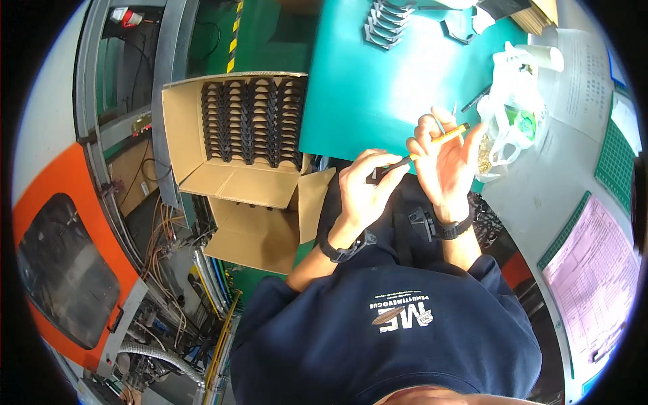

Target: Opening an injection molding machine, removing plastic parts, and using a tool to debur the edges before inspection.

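My left hand (364,187) is closed, its thumb and fingers pinching a small dark part (399,164) above my lap. Close beside it, my right hand (442,162) is turned palm up with its fingers curled round a slim yellow-handled tool (451,135). A bit of yellow also shows where the right fingers meet the dark part. Whether the tool's tip touches that part is too small to tell. Both hands are over the near edge of a green-topped table (358,101).
To the left, an open cardboard box (192,177) holds stacked rows of black curved parts (253,121); another open carton (253,236) sits below. More black parts (386,25) lie at the table's far side. Plastic bags (509,108) and a pink printed sheet (594,277) are on the right.
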The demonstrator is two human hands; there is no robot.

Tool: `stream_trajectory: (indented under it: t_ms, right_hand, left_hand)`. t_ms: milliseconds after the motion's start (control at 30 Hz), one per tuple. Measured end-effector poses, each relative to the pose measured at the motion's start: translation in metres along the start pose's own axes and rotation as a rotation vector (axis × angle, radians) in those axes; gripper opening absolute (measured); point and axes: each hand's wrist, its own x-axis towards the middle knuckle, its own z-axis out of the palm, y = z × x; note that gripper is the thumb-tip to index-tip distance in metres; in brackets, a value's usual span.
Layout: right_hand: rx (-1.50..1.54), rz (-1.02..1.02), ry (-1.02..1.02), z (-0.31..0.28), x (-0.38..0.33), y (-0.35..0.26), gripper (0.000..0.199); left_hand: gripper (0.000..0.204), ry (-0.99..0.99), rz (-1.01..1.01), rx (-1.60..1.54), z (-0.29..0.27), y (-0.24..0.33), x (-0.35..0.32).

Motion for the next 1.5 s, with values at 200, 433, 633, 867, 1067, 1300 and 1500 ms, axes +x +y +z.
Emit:
stream_trajectory:
  t_ms: [200,433,633,867,1067,1300,1500]
  right_hand:
    - [-1.251,0.148,-0.038,-0.036,0.023,0.014,0.059]
    - [-1.248,-0.098,0.129,-0.105,0.092,0.055,0.042]
    - [-1.165,-0.033,0.090,-0.145,0.125,0.099,0.012]
    - [-1.338,-0.382,0.067,-0.169,0.144,0.090,0.010]
    - [-1.504,-0.644,-0.048,-0.170,0.162,0.093,0.018]
    - [-1.467,-0.719,-0.040,-0.176,0.170,0.096,0.023]
    - [-1.564,-0.801,0.003,-0.177,0.169,0.097,0.025]
  left_hand:
    - [0.032,0.053,0.013,0.044,-0.020,-0.033,0.013]
    - [0.045,0.088,0.101,0.859,-0.070,-0.145,0.035]
    - [0.052,0.003,0.055,0.963,-0.079,-0.193,0.035]
    - [0.042,0.130,0.142,1.048,-0.072,-0.206,0.039]
    - [0.041,0.182,0.170,1.101,-0.068,-0.214,0.039]
    - [0.042,0.197,0.180,1.123,-0.068,-0.219,0.037]
    - [0.042,0.199,0.164,1.122,-0.066,-0.220,0.037]
